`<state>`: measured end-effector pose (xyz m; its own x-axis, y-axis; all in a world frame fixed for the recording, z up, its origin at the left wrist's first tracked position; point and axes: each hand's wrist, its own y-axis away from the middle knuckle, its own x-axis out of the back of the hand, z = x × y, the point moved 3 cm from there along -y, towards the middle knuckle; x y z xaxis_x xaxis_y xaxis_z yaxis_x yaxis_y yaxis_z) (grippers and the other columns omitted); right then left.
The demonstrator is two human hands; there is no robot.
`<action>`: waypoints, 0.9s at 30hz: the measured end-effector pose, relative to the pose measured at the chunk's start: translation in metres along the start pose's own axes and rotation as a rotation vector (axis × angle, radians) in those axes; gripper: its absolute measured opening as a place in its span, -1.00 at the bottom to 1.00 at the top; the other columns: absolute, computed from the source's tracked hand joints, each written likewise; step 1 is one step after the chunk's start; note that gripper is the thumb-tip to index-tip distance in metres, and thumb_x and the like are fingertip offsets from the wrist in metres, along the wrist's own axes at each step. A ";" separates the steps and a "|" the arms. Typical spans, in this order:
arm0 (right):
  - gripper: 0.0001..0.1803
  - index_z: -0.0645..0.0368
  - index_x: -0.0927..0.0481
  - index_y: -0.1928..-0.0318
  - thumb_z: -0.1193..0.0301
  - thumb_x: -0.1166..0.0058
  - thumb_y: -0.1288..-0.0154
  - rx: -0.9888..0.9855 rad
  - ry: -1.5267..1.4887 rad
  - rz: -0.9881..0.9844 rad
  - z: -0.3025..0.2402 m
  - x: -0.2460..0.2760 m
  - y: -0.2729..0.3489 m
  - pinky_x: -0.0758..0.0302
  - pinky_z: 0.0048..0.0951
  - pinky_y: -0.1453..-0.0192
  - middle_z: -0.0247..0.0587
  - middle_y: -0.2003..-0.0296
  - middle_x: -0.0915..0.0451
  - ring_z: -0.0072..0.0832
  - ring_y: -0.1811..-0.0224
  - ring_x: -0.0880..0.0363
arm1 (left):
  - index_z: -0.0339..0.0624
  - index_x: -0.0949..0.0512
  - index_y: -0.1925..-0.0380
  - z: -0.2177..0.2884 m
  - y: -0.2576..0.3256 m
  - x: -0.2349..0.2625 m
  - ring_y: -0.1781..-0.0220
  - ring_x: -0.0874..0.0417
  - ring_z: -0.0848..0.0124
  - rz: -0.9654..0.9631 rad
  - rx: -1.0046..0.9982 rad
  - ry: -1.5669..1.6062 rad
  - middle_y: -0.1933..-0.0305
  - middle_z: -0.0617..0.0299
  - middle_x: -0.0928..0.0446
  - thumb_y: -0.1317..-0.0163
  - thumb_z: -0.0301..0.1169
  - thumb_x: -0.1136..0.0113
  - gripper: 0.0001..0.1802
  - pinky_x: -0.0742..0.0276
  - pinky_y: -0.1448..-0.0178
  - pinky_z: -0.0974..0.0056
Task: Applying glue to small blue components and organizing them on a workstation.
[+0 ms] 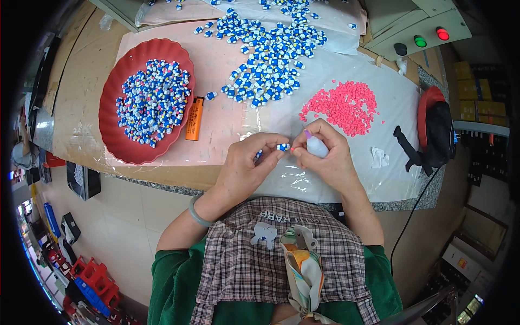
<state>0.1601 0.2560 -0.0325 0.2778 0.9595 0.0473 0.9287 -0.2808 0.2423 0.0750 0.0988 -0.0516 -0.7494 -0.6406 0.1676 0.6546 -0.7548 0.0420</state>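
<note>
My left hand [245,158] pinches a small blue-and-white piece [283,147] between thumb and forefinger. Another blue-and-white piece [259,154] shows tucked against its curled fingers. Close beside it, my right hand [337,162] is closed around a small pale squeeze bottle [317,147] with a purple tip [307,133]. At the same hand's fingertips is a tiny pink bit [293,149], very near the piece in my left hand. Ahead lies a heap of blue-and-white pieces [271,76], and to its right a spread of small pink bits [349,105].
A red scalloped dish [108,116] heaped with finished-looking pieces stands at the left, an orange lighter [194,120] against its rim. Far right are a control box [414,32] with lit buttons, a black cloth item [437,132] and a torn white scrap [379,157].
</note>
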 end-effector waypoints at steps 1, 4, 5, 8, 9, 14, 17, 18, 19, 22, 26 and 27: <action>-0.80 0.22 -0.44 0.26 0.69 -0.15 -0.14 -0.001 -0.001 0.000 0.001 -0.001 0.001 -0.46 -0.63 0.40 -0.26 0.36 -0.58 -0.68 0.44 -0.50 | -0.23 -0.60 0.12 0.000 0.000 -0.001 0.43 -0.52 0.50 -0.001 0.001 0.000 0.38 0.20 -0.57 -0.16 -0.56 -0.27 -0.74 -0.44 0.36 0.39; -0.74 0.22 -0.43 0.21 0.68 -0.19 -0.13 0.013 0.065 0.022 0.005 -0.003 0.002 -0.46 -0.63 0.40 -0.26 0.36 -0.58 -0.69 0.45 -0.50 | -0.22 -0.60 0.12 0.006 0.000 -0.001 0.43 -0.55 0.44 0.013 -0.057 -0.021 0.34 0.17 -0.58 -0.16 -0.56 -0.26 -0.75 -0.46 0.36 0.36; -0.73 0.22 -0.42 0.21 0.68 -0.21 -0.12 0.015 0.090 0.031 0.005 -0.003 0.002 -0.45 -0.63 0.41 -0.29 0.37 -0.58 -0.70 0.46 -0.49 | -0.25 -0.60 0.12 0.008 0.000 -0.001 0.43 -0.53 0.49 0.004 -0.084 -0.066 0.33 0.18 -0.59 -0.17 -0.58 -0.25 -0.76 -0.44 0.36 0.40; -0.72 0.21 -0.42 0.21 0.67 -0.22 -0.12 0.030 0.158 0.043 0.004 -0.005 0.002 -0.44 -0.64 0.41 -0.33 0.40 -0.59 -0.72 0.47 -0.48 | -0.27 -0.60 0.13 0.011 0.000 0.000 0.42 -0.53 0.48 -0.018 -0.133 -0.139 0.32 0.17 -0.59 -0.17 -0.61 -0.23 -0.76 -0.44 0.35 0.42; -0.72 0.20 -0.42 0.22 0.66 -0.22 -0.12 0.044 0.201 0.048 0.003 -0.006 0.002 -0.43 -0.65 0.41 -0.35 0.42 -0.59 -0.73 0.47 -0.48 | -0.27 -0.59 0.14 0.012 0.000 0.001 0.42 -0.56 0.43 -0.029 -0.158 -0.168 0.31 0.15 -0.58 -0.16 -0.62 -0.23 -0.76 -0.46 0.34 0.40; -0.72 0.20 -0.42 0.21 0.64 -0.24 -0.12 0.067 0.305 0.063 0.000 -0.010 0.002 -0.44 -0.64 0.39 -0.35 0.42 -0.60 -0.74 0.46 -0.49 | -0.29 -0.56 0.13 0.006 0.001 -0.004 0.36 -0.61 0.32 0.040 -0.339 -0.226 0.29 0.10 -0.57 -0.15 -0.62 -0.22 -0.75 -0.51 0.30 0.32; -0.69 0.21 -0.45 0.17 0.62 -0.27 -0.11 0.190 0.429 0.127 -0.003 -0.015 0.004 -0.46 -0.62 0.36 -0.32 0.42 -0.61 -0.70 0.45 -0.51 | -0.32 -0.54 0.14 0.006 0.001 -0.004 0.32 -0.63 0.32 0.054 -0.371 -0.240 0.27 0.11 -0.58 -0.18 -0.61 -0.22 -0.77 -0.52 0.28 0.32; -0.67 0.21 -0.46 0.15 0.60 -0.30 -0.10 0.288 0.505 0.181 -0.006 -0.016 0.005 -0.47 -0.60 0.35 -0.31 0.42 -0.61 -0.68 0.44 -0.52 | -0.33 -0.53 0.15 0.005 0.000 -0.003 0.30 -0.63 0.36 0.041 -0.342 -0.220 0.26 0.13 -0.59 -0.20 -0.60 -0.21 -0.80 -0.52 0.28 0.33; -0.67 0.21 -0.46 0.15 0.60 -0.30 -0.10 0.293 0.499 0.179 -0.006 -0.017 0.005 -0.47 -0.60 0.35 -0.31 0.42 -0.61 -0.68 0.44 -0.52 | -0.33 -0.53 0.15 0.004 0.001 -0.001 0.30 -0.63 0.36 0.044 -0.342 -0.228 0.26 0.13 -0.59 -0.20 -0.60 -0.21 -0.80 -0.52 0.28 0.33; -0.62 0.19 -0.49 0.10 0.57 -0.33 -0.08 0.263 0.456 0.209 -0.007 -0.015 0.006 -0.47 -0.59 0.30 -0.32 0.42 -0.61 -0.65 0.40 -0.55 | -0.33 -0.51 0.15 -0.006 0.000 0.002 0.32 -0.60 0.45 -0.039 -0.034 0.052 0.18 0.17 -0.60 -0.29 -0.58 -0.13 -0.85 -0.51 0.28 0.37; -0.60 0.19 -0.50 0.05 0.54 -0.34 -0.08 0.237 0.405 0.214 -0.005 -0.004 0.007 -0.44 -0.61 0.25 -0.34 0.39 -0.59 -0.67 0.36 -0.51 | -0.29 -0.48 0.12 -0.012 -0.010 0.018 0.36 -0.52 0.50 0.001 0.217 0.608 0.14 0.19 -0.58 -0.33 -0.55 -0.03 -0.85 -0.47 0.23 0.44; -0.61 0.20 -0.51 0.06 0.54 -0.34 -0.09 0.249 0.420 0.208 -0.004 -0.002 0.008 -0.44 -0.61 0.25 -0.34 0.37 -0.59 -0.67 0.35 -0.51 | -0.29 -0.48 0.13 -0.016 -0.017 0.028 0.41 -0.48 0.57 0.121 0.106 0.312 0.23 0.22 -0.58 -0.30 -0.53 -0.08 -0.84 -0.41 0.32 0.44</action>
<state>0.1658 0.2522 -0.0267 0.3874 0.7953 0.4662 0.9089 -0.4142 -0.0485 0.0414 0.0911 -0.0637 -0.6491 -0.7494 -0.1307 0.7352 -0.6621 0.1453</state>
